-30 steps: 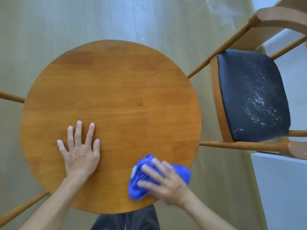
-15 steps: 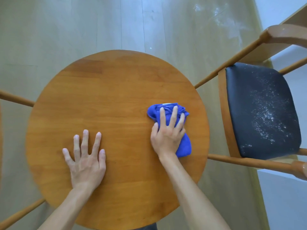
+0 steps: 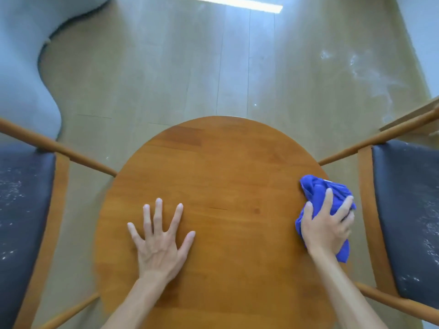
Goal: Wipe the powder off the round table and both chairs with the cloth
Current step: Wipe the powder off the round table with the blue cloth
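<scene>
The round wooden table (image 3: 225, 167) fills the middle of the head view, and I see no powder on its top. My left hand (image 3: 161, 243) rests flat on it with fingers spread. My right hand (image 3: 326, 225) grips a bunched blue cloth (image 3: 318, 188) at the table's right edge, its fingers curled over the fabric. A chair with a dark seat (image 3: 408, 210) stands on the right, its seat speckled with white powder. A second chair (image 3: 21, 210) on the left also has white specks on its dark seat.
Wooden chair arms (image 3: 370, 141) reach toward the table from both sides. White powder smears (image 3: 365, 74) lie on the pale wood floor at the far right. A grey-blue curved object (image 3: 26, 67) sits at the far left.
My right hand has slid the cloth from the table's right-middle out to its right edge. The camera has tilted up, bringing the left chair into view. My left hand stays flat.
</scene>
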Tool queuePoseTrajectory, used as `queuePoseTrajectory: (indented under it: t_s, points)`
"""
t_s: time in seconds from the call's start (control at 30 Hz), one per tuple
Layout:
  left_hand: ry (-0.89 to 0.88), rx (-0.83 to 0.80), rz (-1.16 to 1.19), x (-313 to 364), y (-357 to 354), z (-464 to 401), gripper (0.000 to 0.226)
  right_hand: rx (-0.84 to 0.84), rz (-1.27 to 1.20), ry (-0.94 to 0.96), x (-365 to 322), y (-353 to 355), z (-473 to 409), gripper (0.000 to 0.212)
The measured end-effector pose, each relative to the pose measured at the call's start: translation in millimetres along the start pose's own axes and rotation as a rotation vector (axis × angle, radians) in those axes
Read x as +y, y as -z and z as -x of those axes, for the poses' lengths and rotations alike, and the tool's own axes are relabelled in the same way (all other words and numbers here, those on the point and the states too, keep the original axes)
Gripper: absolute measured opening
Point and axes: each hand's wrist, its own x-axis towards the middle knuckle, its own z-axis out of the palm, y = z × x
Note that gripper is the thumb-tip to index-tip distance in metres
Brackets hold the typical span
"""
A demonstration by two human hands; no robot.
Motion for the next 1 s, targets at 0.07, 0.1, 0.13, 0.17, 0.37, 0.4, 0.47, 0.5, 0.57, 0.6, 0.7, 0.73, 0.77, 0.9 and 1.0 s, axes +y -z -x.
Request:
queuePoseTrajectory:
  t_s: [0.07,0.1,0.13,0.17,0.37,0.4,0.47,0.5,0.57,0.6,0.7,0.73,0.77,0.9,1.0]
  points:
    - [0.0,0.006,-0.011,-2,-2,-2,0.072,-0.02,-0.026,-0.091,-43,-10,-25,0.064]
    - [-0.004,0.013,-0.019,-3,-3,-3,0.071,-0.031,-0.025,-0.09,-65,-14,-34,0.064]
    - [-0.005,0.018,-0.023,-3,-4,-4,0.07,-0.039,-0.019,-0.067,-87,-18,-42,0.064]
    - [-0.005,0.022,-0.026,-4,-4,-4,0.07,-0.049,-0.011,-0.03,-110,-22,-47,0.063]
    - [0.008,0.004,-0.026,-6,-3,-3,0.069,-0.145,0.036,0.448,-259,-43,-12,0.063]
    - [0.013,-0.005,-0.03,-7,-2,-3,0.068,-0.169,0.025,0.575,-279,-45,6,0.062]
    - [0.021,-0.02,-0.033,-10,-1,-3,0.068,-0.234,-0.017,0.887,-305,-48,38,0.058]
    - [0.026,-0.025,-0.03,-12,-2,-2,0.07,-0.262,-0.024,1.047,-311,-48,47,0.055]
    - [0.033,-0.027,-0.02,-13,-2,-2,0.073,-0.284,-0.009,1.242,-312,-49,39,0.051]
    - [0.036,-0.019,-0.016,-13,-1,-3,0.074,-0.28,-0.008,1.252,-310,-48,26,0.05]
    - [0.028,0.01,-0.017,-12,-3,-6,0.074,-0.245,-0.016,1.018,-290,-44,-28,0.052]
    - [0.02,0.018,-0.019,-11,-4,-6,0.073,-0.228,0.002,0.902,-275,-42,-49,0.053]
    - [0.012,0.023,-0.018,-11,-5,-6,0.073,-0.211,0.017,0.788,-256,-39,-70,0.054]
    - [0.002,0.044,-0.017,-6,-8,-7,0.071,-0.149,-0.013,0.314,-142,-18,-131,0.053]
    - [0.0,0.046,-0.025,-5,-9,-8,0.071,-0.084,-0.061,0.061,-87,-10,-118,0.058]
